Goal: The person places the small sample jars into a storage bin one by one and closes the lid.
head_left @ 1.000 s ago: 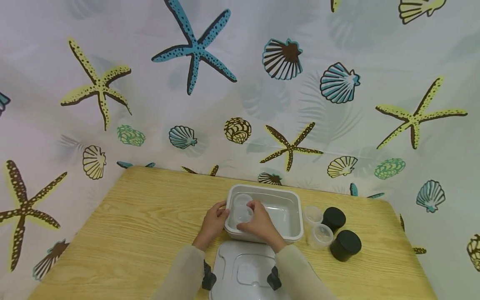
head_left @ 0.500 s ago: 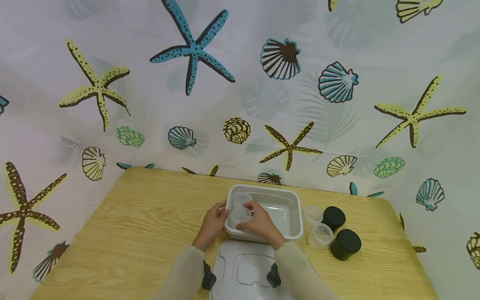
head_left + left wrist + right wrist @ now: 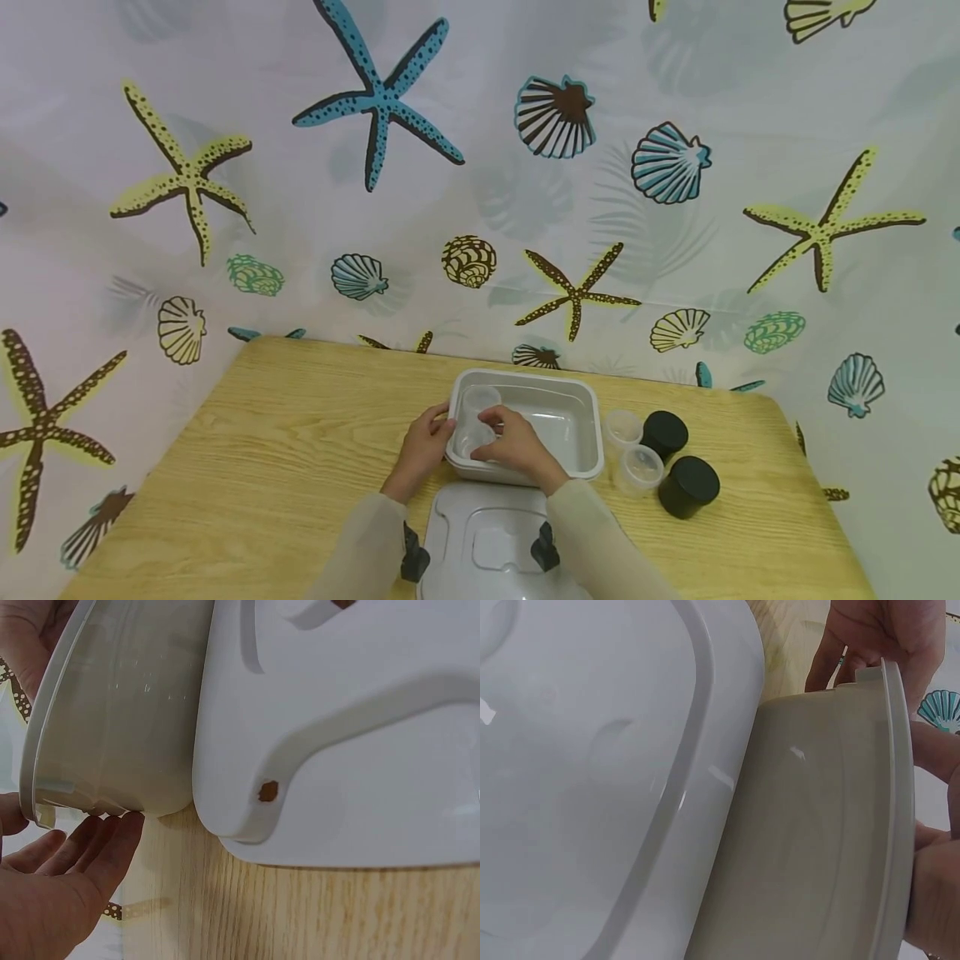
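Note:
A pale grey rectangular plastic tub (image 3: 558,429) stands on the wooden table. My left hand (image 3: 423,446) holds its left side, fingers against the outer wall and thumb at the rim in the left wrist view. Inside the tub, my right hand (image 3: 517,444) grips a small clear plastic cup (image 3: 472,437) near the front left corner, partly hidden by the fingers. Just behind it sits a second clear cup (image 3: 482,397), also at the tub's left end. In the right wrist view the tub's wall (image 3: 802,817) hides what the right fingers hold.
A light grey lid (image 3: 498,533) lies in front of the tub, under both forearms. To the tub's right stand two clear cups (image 3: 640,469) and two black-lidded jars (image 3: 688,487). A shell-patterned curtain (image 3: 480,183) hangs behind the wooden table (image 3: 300,433).
My right hand has brought the clear cup down and slightly toward me into the tub's front left corner, uncovering the cup behind. The left hand stays on the tub's side.

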A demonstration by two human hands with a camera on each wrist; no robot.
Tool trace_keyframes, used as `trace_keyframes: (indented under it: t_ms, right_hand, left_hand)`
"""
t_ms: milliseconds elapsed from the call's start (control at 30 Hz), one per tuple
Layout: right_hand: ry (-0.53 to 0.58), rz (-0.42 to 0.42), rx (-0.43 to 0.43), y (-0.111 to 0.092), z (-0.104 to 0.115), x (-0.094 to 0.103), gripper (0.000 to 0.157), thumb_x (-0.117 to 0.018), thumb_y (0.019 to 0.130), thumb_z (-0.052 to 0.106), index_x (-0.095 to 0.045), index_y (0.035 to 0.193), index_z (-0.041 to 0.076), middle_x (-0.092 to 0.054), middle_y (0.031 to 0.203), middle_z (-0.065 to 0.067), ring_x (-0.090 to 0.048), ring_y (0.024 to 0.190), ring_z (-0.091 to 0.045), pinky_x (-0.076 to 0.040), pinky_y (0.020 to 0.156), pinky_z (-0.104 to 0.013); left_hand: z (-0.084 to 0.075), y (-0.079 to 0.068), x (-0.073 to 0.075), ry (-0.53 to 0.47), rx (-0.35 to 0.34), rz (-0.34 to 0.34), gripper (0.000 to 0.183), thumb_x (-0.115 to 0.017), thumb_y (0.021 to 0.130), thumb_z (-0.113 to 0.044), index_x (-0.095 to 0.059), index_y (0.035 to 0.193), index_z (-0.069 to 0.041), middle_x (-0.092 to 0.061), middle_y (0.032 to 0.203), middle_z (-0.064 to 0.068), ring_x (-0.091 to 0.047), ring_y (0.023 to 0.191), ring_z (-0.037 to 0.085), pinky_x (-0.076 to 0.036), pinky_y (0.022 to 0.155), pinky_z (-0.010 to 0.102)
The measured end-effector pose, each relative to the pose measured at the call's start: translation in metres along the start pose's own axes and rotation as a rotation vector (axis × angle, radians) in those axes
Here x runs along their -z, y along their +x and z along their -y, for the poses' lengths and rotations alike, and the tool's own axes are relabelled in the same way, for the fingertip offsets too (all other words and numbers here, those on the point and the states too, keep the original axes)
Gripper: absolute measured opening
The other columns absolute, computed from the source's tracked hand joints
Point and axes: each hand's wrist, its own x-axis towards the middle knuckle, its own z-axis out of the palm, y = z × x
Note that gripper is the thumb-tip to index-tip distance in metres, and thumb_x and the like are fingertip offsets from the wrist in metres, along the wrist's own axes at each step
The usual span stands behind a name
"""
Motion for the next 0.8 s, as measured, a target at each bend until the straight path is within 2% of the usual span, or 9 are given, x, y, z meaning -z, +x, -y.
trace_keyframes:
  t_ms: [233,500,800]
  right_hand:
    - [-0.038,-0.013,-0.008,-0.0004,0.001,-0.0009,0.055,-0.08,0.071,0.006,-0.057,0.12,-0.003,-0.059,0.125,-0.019,-0.054,0.119,-0.038,-0.045,0.1,-0.048]
    - [-0.073,-0.055,0.019,-0.0021,0.0016,-0.0008,0.054,-0.08,0.071,0.008,-0.058,0.119,-0.004,-0.061,0.122,-0.019,-0.055,0.116,-0.036,-0.045,0.099,-0.048]
    - [-0.04,-0.109,0.035,-0.0054,0.0021,0.0037,0.051,-0.077,0.073,0.006,-0.057,0.119,-0.005,-0.061,0.121,-0.021,-0.056,0.114,-0.036,-0.045,0.099,-0.047]
  left_hand:
    - [-0.0013,-0.001,0.0003,0.001,0.0,0.001,0.04,-0.046,0.101,-0.013,-0.044,0.138,0.0,-0.061,0.121,0.026,-0.063,0.099,0.029,-0.051,0.066,0.026]
    - [-0.0012,0.0,-0.0012,0.009,-0.009,0.001,0.039,-0.047,0.1,-0.011,-0.045,0.138,0.001,-0.061,0.121,0.027,-0.063,0.1,0.031,-0.052,0.068,0.027]
    - [-0.0005,-0.0032,0.0028,-0.021,-0.058,0.011,0.042,-0.049,0.101,-0.022,-0.046,0.136,0.002,-0.063,0.116,0.025,-0.065,0.091,0.02,-0.055,0.068,0.029]
